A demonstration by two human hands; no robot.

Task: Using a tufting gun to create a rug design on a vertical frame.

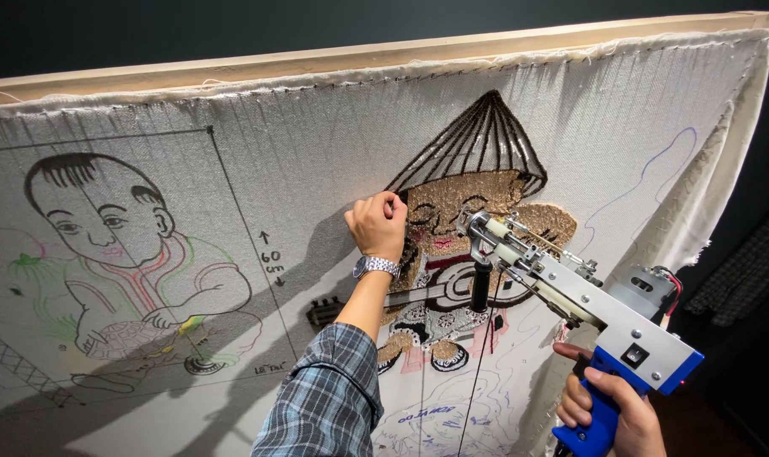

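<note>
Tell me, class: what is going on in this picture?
A person is working on a white cloth stretched over a wooden frame. The right hand grips the blue handle of a tufting gun, its tip near a partly tufted figure with a cone hat. The left hand pinches at the cloth beside that figure.

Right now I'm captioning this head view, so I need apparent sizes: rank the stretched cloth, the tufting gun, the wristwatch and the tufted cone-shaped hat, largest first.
1. Stretched cloth, filling most of the view.
2. Tufting gun; it sits nearer the camera, so its true size against the hat is unsure.
3. Tufted cone-shaped hat.
4. Wristwatch on the left hand.
</note>
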